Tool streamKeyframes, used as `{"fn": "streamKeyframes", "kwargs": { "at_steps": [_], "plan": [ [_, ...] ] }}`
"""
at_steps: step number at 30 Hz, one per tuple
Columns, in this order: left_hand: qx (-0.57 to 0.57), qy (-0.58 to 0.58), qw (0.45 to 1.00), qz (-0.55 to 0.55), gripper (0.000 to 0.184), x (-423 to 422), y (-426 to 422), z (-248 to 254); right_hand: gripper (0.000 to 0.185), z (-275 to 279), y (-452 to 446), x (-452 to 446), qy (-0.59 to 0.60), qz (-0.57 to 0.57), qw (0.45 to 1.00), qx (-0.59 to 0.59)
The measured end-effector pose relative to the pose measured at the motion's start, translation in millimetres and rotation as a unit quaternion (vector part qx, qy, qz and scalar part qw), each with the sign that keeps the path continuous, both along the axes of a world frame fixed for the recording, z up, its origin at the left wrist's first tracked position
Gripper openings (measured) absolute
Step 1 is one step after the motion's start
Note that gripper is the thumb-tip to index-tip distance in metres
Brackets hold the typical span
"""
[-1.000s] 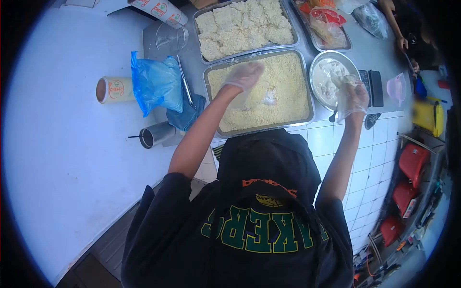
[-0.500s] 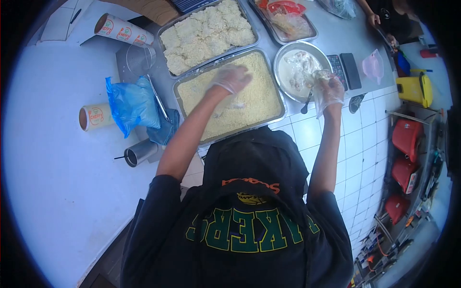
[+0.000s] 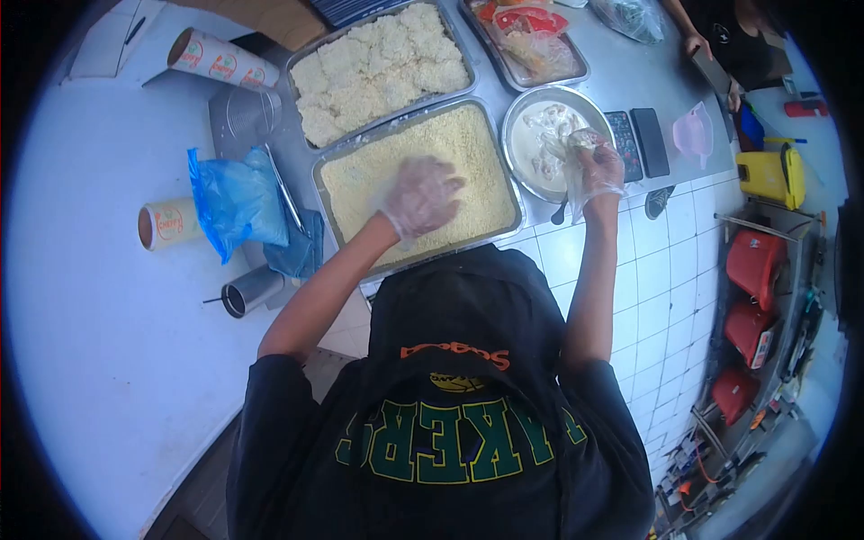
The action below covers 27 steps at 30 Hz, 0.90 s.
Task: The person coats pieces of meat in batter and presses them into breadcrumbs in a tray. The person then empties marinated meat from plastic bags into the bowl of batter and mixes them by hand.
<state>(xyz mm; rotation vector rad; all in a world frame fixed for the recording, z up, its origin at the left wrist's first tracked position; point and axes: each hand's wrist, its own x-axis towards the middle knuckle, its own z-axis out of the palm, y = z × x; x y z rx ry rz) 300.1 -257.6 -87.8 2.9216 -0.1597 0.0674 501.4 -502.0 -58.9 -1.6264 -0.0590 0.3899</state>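
My left hand (image 3: 427, 193), in a clear plastic glove and slightly blurred, lies over the tray of pale crumbs (image 3: 481, 148) with its fingers stretched out. It covers the spot where a pale piece showed before. My right hand (image 3: 598, 169), also gloved, is over the near right rim of a metal bowl (image 3: 515, 168). Its fingers are curled together, with whitish, wet-looking matter at the tips; what they hold is not distinct. Inside the bowl, several batter-covered pieces (image 3: 544, 135) sit in white liquid. A dark handle (image 3: 559, 214) sticks out below the bowl.
Behind the crumbs stands a tray of coated pieces (image 3: 378, 67). A tray with plastic bags (image 3: 531, 54), a black scale (image 3: 650, 142) and a pink container (image 3: 693, 135) are further right. A blue bag (image 3: 238, 202) lies left. Another person's hand (image 3: 697, 45) shows top right.
My left hand has come down and nearer to me over the crumbs, covering the pale piece. My right hand stays at the bowl. The whole view has shifted slightly.
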Motion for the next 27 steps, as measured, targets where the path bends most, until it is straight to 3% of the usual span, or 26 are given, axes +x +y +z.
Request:
{"fn": "streamKeyframes", "kwargs": {
  "at_steps": [3,5,8,11,14,15,17,19,22,24,27],
  "plan": [
    [-0.016,0.008,1.000,-0.026,0.037,22.9,-46.0,0.0,0.024,2.6,10.4,-4.1,0.024,-0.006,0.999,0.031],
    [-0.011,0.161,0.986,-0.048,0.032,39.7,-69.6,-13.2,0.025,4.3,17.4,-3.9,0.027,-0.001,0.999,0.033],
    [0.006,0.242,0.970,-0.030,0.027,44.4,-73.8,-25.0,0.026,6.2,22.0,-0.7,0.016,0.003,0.999,0.040],
    [-0.063,0.151,0.986,-0.012,0.023,17.3,-49.6,-83.6,0.026,3.4,21.1,0.9,0.021,-0.006,0.999,0.028],
    [0.023,0.180,0.982,-0.051,0.024,2.6,-14.3,-3.6,0.025,-1.0,16.2,-2.0,0.022,-0.004,1.000,-0.004],
    [0.024,0.182,0.981,-0.055,0.024,-13.1,-3.8,-11.1,0.025,4.2,16.7,-5.4,0.035,-0.011,0.999,-0.006],
    [-0.030,-0.054,0.998,0.026,0.027,-42.5,12.9,-36.7,0.025,4.5,16.8,-8.9,0.049,-0.018,0.999,-0.007],
    [0.001,-0.023,0.999,0.047,0.033,-40.0,15.3,-21.9,0.026,-0.9,15.2,-9.8,0.059,-0.040,0.996,0.045],
    [-0.078,-0.045,0.989,0.116,0.038,-13.1,3.1,-5.7,0.028,-12.4,16.1,-7.3,0.040,-0.023,0.998,0.041],
    [0.001,0.102,0.979,0.174,0.047,15.7,-11.9,-3.7,0.028,-14.6,22.1,-8.0,0.039,-0.013,0.998,0.050],
    [0.078,0.127,0.972,0.183,0.051,21.7,-20.4,-42.2,0.029,-3.0,26.1,-14.1,0.036,-0.009,0.999,0.035]
  ]
}}
